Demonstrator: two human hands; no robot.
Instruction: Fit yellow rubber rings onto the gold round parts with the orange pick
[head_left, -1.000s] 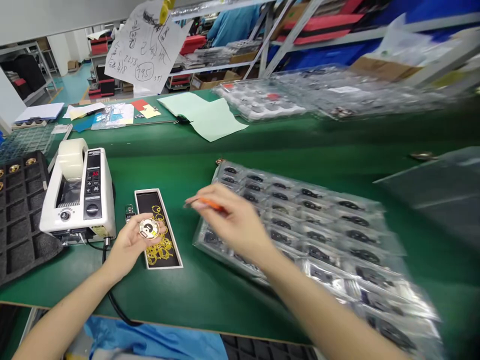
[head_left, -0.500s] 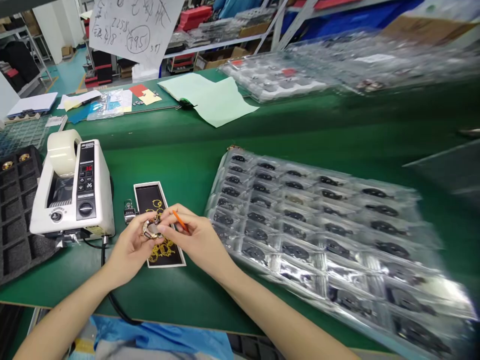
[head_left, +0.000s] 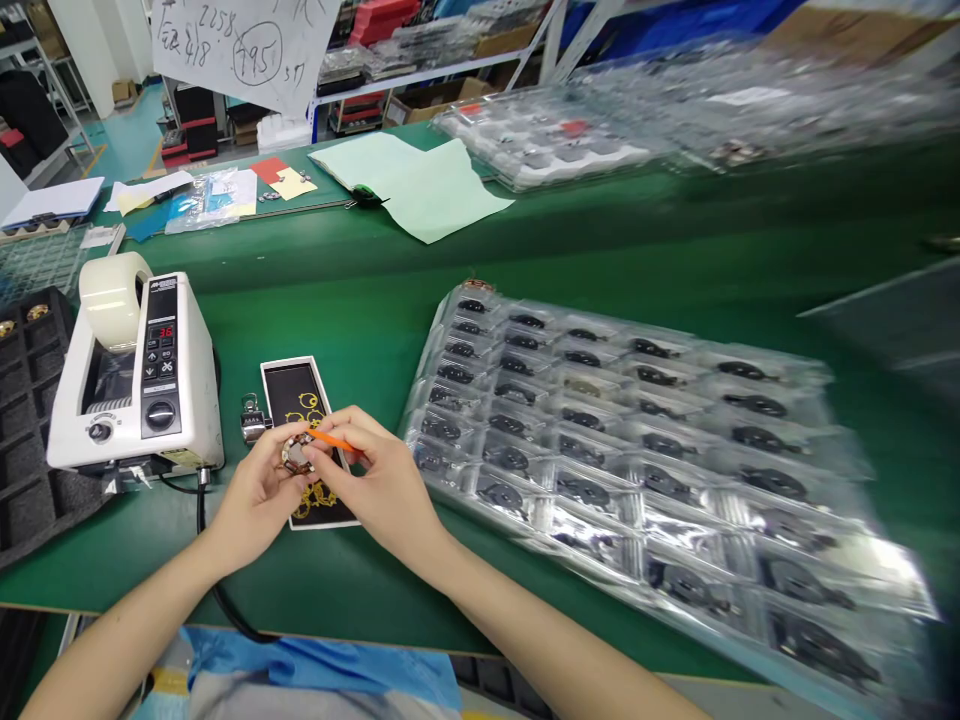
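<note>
My left hand [head_left: 255,503] is shut on a small round part with a gold rim [head_left: 298,455], held just above a black card [head_left: 279,392] printed or laid with gold loops. My right hand [head_left: 379,487] pinches a thin orange-handled tool [head_left: 331,441], and its tip meets the round part. Both hands are close together over the card's lower end, hiding part of it. To the right of my right hand lies a large clear plastic tray [head_left: 622,470] holding rows of small black pieces.
A white tape dispenser [head_left: 135,380] stands left of the card, with a small tally counter [head_left: 255,420] between them. A black foam tray [head_left: 30,420] lies at far left. Papers, a green sheet [head_left: 409,180] and more clear trays sit farther along the green bench.
My right hand has come left from above the clear tray to my left hand, bringing the orange tool to the round part. The view has tilted slightly downward.
</note>
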